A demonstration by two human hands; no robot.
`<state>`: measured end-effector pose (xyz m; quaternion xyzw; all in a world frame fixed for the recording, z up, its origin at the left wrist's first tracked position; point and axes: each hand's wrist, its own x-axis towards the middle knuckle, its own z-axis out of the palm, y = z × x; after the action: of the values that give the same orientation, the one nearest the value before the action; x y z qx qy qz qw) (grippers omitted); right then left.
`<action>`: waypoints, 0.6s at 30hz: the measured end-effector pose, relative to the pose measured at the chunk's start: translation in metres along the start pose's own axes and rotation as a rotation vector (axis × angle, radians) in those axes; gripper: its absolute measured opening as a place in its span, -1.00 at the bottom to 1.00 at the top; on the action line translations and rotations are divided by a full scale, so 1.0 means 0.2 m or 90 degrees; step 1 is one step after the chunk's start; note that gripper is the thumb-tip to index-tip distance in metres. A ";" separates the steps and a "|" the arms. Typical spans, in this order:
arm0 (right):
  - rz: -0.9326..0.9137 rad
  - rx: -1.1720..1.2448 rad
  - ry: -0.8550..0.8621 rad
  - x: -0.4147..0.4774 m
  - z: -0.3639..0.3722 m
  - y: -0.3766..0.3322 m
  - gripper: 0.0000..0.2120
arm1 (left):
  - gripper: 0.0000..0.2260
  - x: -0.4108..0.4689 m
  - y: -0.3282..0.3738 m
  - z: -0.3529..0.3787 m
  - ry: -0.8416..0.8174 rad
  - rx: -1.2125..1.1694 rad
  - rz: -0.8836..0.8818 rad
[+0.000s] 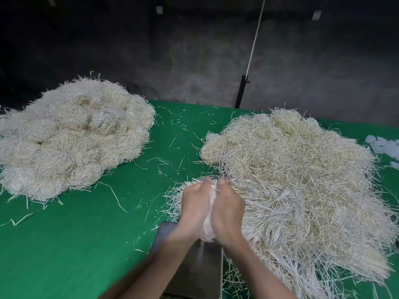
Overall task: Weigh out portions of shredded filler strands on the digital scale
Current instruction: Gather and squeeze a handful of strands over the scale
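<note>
A bundle of pale filler strands is pressed between my two palms above the far end of the steel scale platform. My left hand cups its left side and my right hand cups its right side, fingers curled around it. The hands are blurred. A large loose heap of strands spreads on the right, touching my right hand. On the left lies a pile of bundled strand portions. The scale's display is hidden.
Green cloth covers the table, with stray strands scattered over it. Small pale blue pieces lie at the far right edge. A black post with a white cord stands behind the table against a dark wall.
</note>
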<state>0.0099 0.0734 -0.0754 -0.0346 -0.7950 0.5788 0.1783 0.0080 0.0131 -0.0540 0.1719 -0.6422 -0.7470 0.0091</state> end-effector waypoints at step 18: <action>0.198 0.172 -0.184 -0.04 0.08 0.05 -0.50 | -0.56 0.00 -0.04 -0.29 0.090 0.018 0.076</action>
<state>0.0103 0.0599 -0.0904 -0.0491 -0.7129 0.6991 -0.0252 0.0255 -0.0412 -0.0678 0.1857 -0.6596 -0.7219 0.0965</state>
